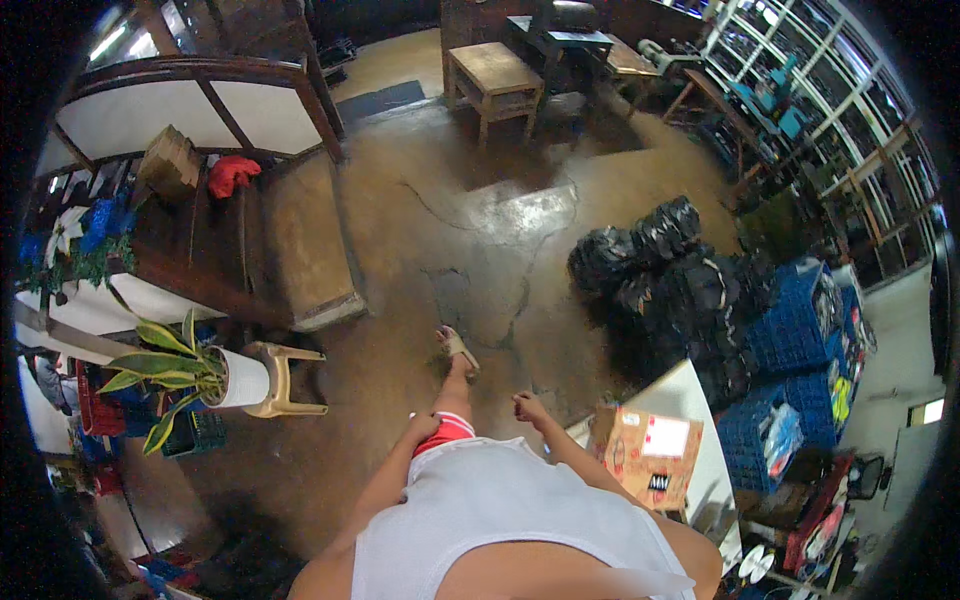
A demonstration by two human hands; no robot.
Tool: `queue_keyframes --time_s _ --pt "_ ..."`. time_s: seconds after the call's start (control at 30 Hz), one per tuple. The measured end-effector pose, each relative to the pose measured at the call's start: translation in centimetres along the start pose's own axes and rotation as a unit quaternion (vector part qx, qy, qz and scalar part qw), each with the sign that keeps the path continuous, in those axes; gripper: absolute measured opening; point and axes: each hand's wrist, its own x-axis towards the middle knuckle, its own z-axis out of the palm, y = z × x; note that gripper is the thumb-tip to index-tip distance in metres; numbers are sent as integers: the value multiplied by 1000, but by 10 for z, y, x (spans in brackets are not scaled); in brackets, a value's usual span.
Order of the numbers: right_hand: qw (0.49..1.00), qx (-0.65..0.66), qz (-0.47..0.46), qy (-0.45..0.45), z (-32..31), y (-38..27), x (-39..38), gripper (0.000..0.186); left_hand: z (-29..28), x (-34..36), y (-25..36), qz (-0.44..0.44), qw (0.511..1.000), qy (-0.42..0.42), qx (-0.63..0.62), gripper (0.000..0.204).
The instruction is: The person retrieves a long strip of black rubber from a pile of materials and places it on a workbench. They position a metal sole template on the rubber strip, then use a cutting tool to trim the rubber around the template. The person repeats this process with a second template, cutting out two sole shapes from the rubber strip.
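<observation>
My left hand (424, 427) hangs beside the red shorts (441, 432) under a white top (500, 500), its fingers mostly hidden. My right hand (528, 408) is out in front with its fingers curled closed and nothing visible in them. Just right of that arm, a taped cardboard box (645, 455) with a white label sits on a white table (680, 382). My sandalled foot (456, 350) is stepping on the cracked floor.
Black wrapped bundles (690, 300) and blue crates (790, 330) stand at right. A wooden table (485, 65) is ahead. At left are a concrete step (310, 230), stairs holding a box (168, 165) and red bag (232, 175), and a potted plant (240, 378) by a plastic stool (290, 405).
</observation>
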Motion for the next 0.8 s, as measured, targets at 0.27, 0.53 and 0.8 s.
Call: queue_keyframes --time_s 0.27,0.53,0.8 --pt "941 -317 -81 89 -83 -106 43 27 -158 247 121 77 975 -166 126 43" --pt "984 57 23 167 -82 -321 165 17 -269 332 147 10 970 -214 118 42" --pt "938 -319 -19 -134 -28 -685 419 20 -370 356 137 -215 939 82 -256 42"
